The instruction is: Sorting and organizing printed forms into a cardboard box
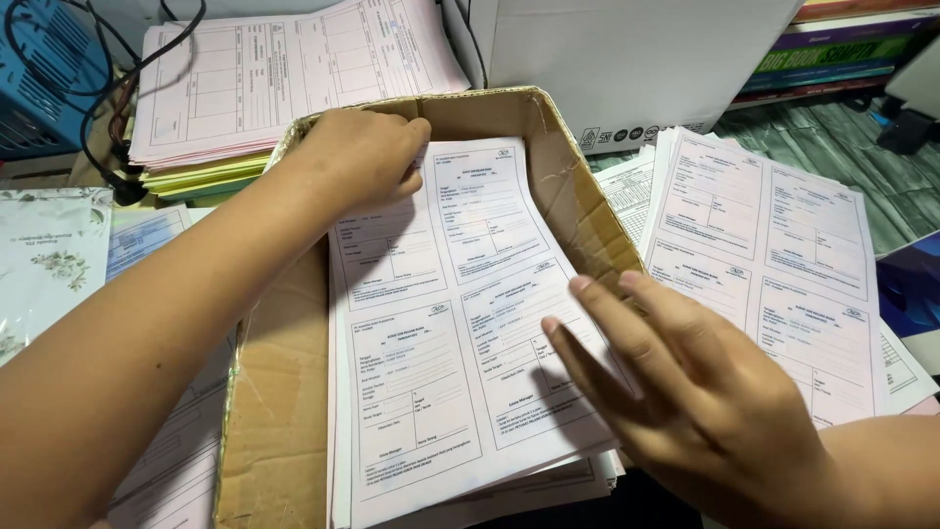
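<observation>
A stack of white printed forms (450, 323) lies inside an open brown cardboard box (279, 392). My left hand (362, 152) reaches across the box and pinches the far left corner of the top sheet, fingers closed on the paper. My right hand (685, 392) rests flat near the stack's right edge, fingers spread and touching the top form by the box's right wall (578, 196).
A second pile of pale pink forms (774, 255) sits to the right of the box. More pink and yellow forms (274, 78) are stacked behind it. A white box (627, 59), books (842, 54), black cables (108, 108) and a floral sheet (49, 255) surround the area.
</observation>
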